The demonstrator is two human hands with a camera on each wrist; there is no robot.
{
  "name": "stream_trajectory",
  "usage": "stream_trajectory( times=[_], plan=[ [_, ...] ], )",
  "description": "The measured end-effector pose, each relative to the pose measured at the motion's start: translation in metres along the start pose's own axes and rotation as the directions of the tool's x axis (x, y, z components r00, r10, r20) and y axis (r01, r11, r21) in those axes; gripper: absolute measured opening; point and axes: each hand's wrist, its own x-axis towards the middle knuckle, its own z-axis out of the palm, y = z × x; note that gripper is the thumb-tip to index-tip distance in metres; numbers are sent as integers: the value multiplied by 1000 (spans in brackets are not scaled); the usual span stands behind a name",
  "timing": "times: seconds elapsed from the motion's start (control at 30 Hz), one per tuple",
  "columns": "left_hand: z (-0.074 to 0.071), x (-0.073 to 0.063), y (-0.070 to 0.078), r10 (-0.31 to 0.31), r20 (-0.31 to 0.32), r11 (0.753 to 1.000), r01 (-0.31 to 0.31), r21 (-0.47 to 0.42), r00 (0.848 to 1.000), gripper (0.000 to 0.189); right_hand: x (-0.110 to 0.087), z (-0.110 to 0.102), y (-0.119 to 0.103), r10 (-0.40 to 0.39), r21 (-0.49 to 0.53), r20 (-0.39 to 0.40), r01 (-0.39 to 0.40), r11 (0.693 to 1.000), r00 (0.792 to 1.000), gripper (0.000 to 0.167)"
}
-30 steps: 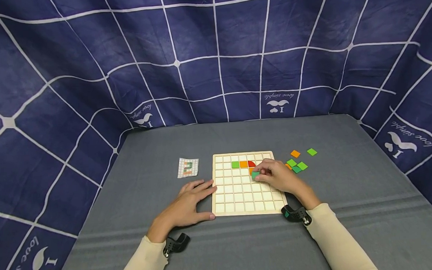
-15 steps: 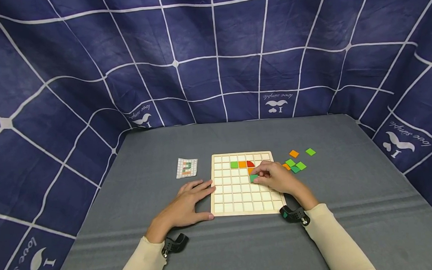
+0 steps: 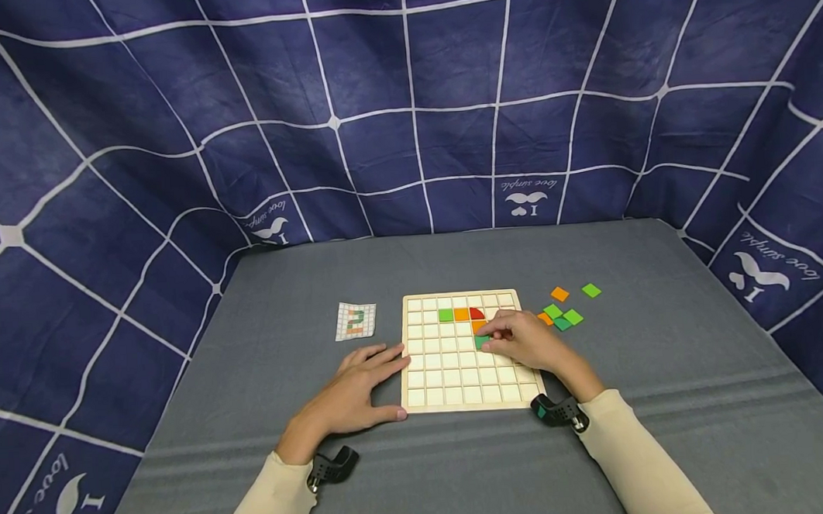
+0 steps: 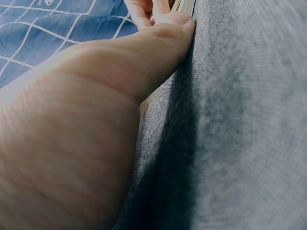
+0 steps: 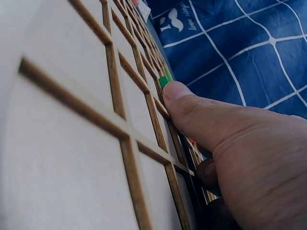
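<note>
- Pinched between thumb and forefinger of the right hand (image 3: 524, 340) is a dark green square tile (image 3: 482, 342), at the wooden grid board (image 3: 453, 377); left of the grip, the board's edge is touched by the outspread left hand (image 3: 352, 390).
- The tile is partly covered by the fingertips; whether it is seated in its cell cannot be told.
- Its face is turned upward, its sides aligned roughly with the grid.
- Just beyond the grip, an orange tile (image 3: 479, 326) is partly hidden.
- Grey cloth (image 3: 423, 474) is spread beneath; farther beyond, navy checked curtain (image 3: 374, 73) is hung.
</note>
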Motion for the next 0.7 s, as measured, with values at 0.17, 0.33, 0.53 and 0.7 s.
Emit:
stream_trajectory(
  times=[0.17,0.33,0.53,0.7],
  plan=[
    [0,0,0,-1,4,1000,1,-10,1000,85,0,1,0,6,3,-9,-6,1000,1000,21],
    [1,-1,-1,-6,9,1000,6,-11,1000,85,0,1,0,39,27,-13,-39,999,999,21],
    [2,-1,-1,-9,9,1000,9,-4,1000,85,0,-1,-4,79,50,3,-79,996,997,21],
    [1,-1,-1,-11,8,1000,11,-6,1000,85,0,-2,-4,89,58,8,-89,994,996,21]
  ],
)
